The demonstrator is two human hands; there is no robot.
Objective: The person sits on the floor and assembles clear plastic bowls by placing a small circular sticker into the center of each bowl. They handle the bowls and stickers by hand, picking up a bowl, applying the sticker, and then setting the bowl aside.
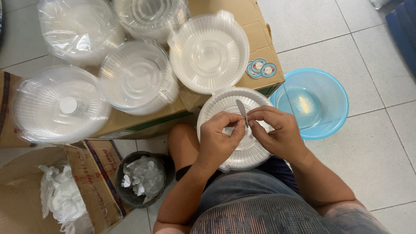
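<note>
Two hands of mine meet over the open clear clamshell container [229, 130] on my lap: my left hand [219, 138] and right hand [277, 134] both pinch a thin pale strip [242, 110], fingertips closed on it, just above the ribbed half. The container's other half rests on the cardboard box [255, 26], beside three round stickers [261, 68]. A blue bowl [329, 93] sits right; bagged stacks of containers [60, 104] sit left.
</note>
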